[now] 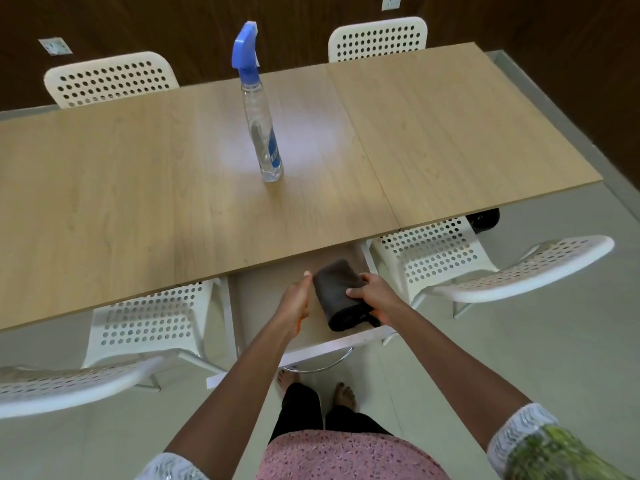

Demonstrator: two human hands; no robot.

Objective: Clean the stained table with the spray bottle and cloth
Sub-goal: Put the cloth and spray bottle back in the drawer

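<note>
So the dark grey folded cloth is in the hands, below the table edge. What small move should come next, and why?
Probably lift the dark grey folded cloth, gripped by the right hand with the left hand beside it, up onto the light wooden table. A pale, possibly wet patch lies around the upright clear spray bottle with a blue trigger head, so wiping seems due.

There are four white chairs (110, 79), two table tops (173, 188), one spray bottle (259, 123), one cloth (341, 294).
</note>
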